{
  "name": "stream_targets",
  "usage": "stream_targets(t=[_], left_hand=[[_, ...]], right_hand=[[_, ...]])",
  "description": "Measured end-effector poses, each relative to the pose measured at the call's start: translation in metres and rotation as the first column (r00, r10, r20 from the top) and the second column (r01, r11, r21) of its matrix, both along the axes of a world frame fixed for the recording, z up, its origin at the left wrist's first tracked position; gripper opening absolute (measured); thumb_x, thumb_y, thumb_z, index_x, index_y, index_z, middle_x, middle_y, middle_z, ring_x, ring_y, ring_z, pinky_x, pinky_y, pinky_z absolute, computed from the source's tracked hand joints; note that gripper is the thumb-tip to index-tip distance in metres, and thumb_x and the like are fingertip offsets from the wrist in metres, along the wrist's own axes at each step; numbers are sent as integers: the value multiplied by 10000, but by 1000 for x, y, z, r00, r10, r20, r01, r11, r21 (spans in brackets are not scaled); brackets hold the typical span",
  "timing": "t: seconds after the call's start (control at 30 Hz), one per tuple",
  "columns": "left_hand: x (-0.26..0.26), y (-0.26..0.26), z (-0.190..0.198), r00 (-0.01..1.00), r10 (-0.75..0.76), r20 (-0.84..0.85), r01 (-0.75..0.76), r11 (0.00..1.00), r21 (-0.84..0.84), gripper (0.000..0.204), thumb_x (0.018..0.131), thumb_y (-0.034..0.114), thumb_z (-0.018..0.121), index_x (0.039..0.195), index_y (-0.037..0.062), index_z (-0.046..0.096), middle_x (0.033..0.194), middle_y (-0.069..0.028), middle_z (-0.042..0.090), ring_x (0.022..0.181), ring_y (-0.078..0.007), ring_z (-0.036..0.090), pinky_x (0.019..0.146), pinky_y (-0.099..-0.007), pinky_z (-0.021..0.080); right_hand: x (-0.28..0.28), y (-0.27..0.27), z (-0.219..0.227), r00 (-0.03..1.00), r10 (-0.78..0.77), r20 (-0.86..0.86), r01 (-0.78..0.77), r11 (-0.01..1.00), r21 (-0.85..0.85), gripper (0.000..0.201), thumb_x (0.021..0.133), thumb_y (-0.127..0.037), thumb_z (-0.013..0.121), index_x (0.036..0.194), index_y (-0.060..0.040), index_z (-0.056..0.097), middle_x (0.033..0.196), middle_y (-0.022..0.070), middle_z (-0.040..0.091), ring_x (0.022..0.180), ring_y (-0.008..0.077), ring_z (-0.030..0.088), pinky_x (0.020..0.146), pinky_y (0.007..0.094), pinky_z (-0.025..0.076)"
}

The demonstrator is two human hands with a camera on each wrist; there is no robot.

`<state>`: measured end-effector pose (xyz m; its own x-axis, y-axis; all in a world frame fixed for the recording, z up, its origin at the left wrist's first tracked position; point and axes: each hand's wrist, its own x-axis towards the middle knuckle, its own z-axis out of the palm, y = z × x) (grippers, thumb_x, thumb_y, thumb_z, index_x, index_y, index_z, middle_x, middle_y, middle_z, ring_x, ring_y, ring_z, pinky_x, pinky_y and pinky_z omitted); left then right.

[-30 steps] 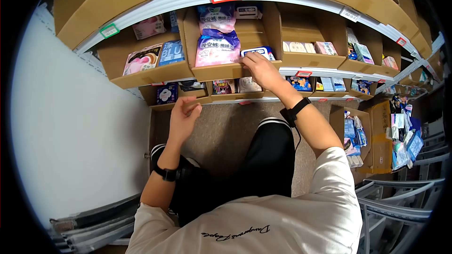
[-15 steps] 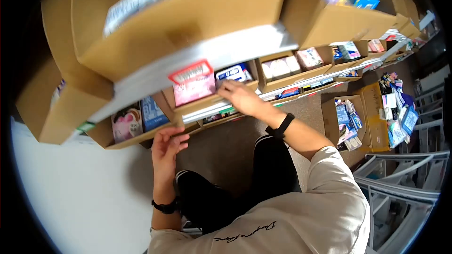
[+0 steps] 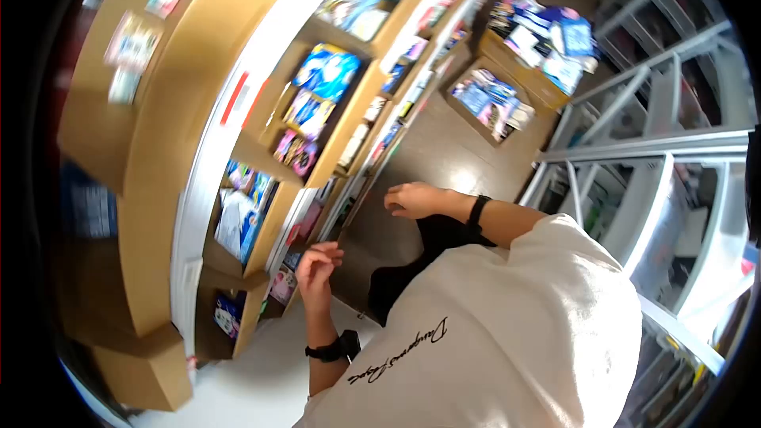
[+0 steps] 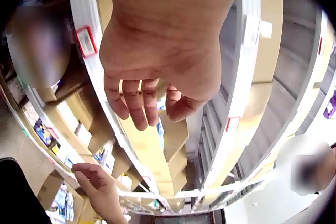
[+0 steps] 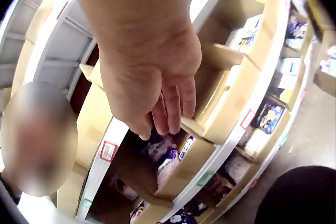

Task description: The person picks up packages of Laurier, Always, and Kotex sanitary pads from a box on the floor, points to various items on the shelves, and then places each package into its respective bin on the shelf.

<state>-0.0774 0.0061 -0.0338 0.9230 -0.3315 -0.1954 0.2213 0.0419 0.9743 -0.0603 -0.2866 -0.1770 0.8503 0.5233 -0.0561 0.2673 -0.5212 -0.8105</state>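
Observation:
My left hand [image 3: 320,266] is held up beside the shelf bins, its fingers loosely bent and nothing in them. In the left wrist view the same hand [image 4: 160,69] hangs empty in front of the shelves. The right hand [image 3: 417,200] is out over the floor near my knees, relaxed and empty. The right wrist view has that hand [image 5: 152,77] with fingers hanging down, overlapping a cardboard bin [image 5: 191,169] of purple and pink packets [image 5: 168,166]. Nearest the left hand in the head view are a bin of pink packets [image 3: 283,284] and the shelf edge.
Tiered shelves of cardboard bins run along the left, with blue packs [image 3: 326,71] in one. On the floor stand a carton [image 3: 476,123] of packets and a fuller carton [image 3: 515,63] behind it. A grey metal rack [image 3: 610,150] with bins is on the right.
My head view has swung to the right, bringing the floor cartons higher in view. The right hand has come away from the bin of packets; the left hand stays raised and empty.

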Motion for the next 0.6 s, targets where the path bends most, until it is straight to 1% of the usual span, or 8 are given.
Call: stream_targets(t=[0.17, 0.23, 0.3, 0.37, 0.47, 0.5, 0.53, 0.6], left_hand=[[61, -105, 50, 960, -273, 55, 277, 956, -95, 28, 874, 26, 582, 868, 4, 598, 1147, -175, 622, 967, -256, 648, 810, -349, 520], [81, -136, 57, 912, -391, 121, 398, 916, -39, 71, 872, 14, 527, 871, -10, 595, 1135, -168, 616, 969, -252, 638, 827, -361, 519], [102, -166, 56, 900, -424, 100, 430, 901, -57, 82, 876, 9, 523, 859, -13, 599, 1123, -170, 620, 965, -251, 639, 821, -359, 519], [121, -191, 53, 895, -440, 78, 445, 894, -55, 88, 883, 15, 520, 870, -12, 603, 1117, -170, 620, 955, -251, 641, 821, -357, 519], [148, -219, 43, 857, -510, 67, 515, 851, -103, 105, 931, 59, 520, 924, -8, 602, 1109, -173, 619, 979, -256, 648, 815, -336, 532], [156, -234, 36, 851, -522, 59, 524, 836, -164, 109, 938, 64, 520, 943, -9, 600, 1112, -175, 619, 983, -257, 649, 813, -335, 537], [163, -244, 33, 844, -535, 35, 532, 829, -170, 108, 944, 56, 518, 975, -10, 598, 1115, -176, 621, 968, -253, 654, 813, -342, 543], [172, -266, 27, 847, -531, -10, 522, 836, -167, 105, 954, 50, 510, 979, -10, 592, 1110, -169, 627, 956, -247, 658, 815, -339, 546]], right_hand=[[-5, -74, -4, 980, -152, -128, 142, 986, -81, 251, 853, -207, 673, 1053, -63, 625, 1029, 126, 660, 971, 331, 641, 832, 429, 511], [-9, -97, -6, 934, -273, -231, 249, 960, -127, 272, 848, -197, 672, 1073, -53, 622, 1048, 132, 670, 986, 331, 642, 841, 418, 509], [-12, -119, -9, 896, -360, -258, 335, 932, -136, 301, 837, -209, 679, 1086, -51, 619, 1037, 132, 687, 991, 324, 646, 845, 413, 508], [-17, -141, -5, 804, -438, -403, 431, 895, -113, 315, 837, -236, 681, 1084, -50, 617, 1033, 132, 698, 996, 320, 649, 852, 409, 508], [-25, -165, -25, 713, -574, -402, 523, 818, -239, 337, 840, -262, 676, 1101, -53, 629, 1018, 136, 709, 999, 312, 656, 861, 398, 510], [-25, -188, -34, 670, -650, -358, 561, 759, -330, 347, 840, -271, 676, 1107, -54, 637, 1012, 142, 711, 994, 312, 660, 861, 393, 512], [-23, -207, -43, 667, -652, -360, 557, 758, -339, 347, 840, -271, 676, 1107, -54, 637, 1012, 142, 711, 994, 312, 660, 861, 393, 512], [-26, -232, -69, 454, -782, -428, 695, 611, -379, 341, 825, -294, 682, 1065, -52, 675, 985, 157, 715, 955, 312, 675, 836, 394, 527]])
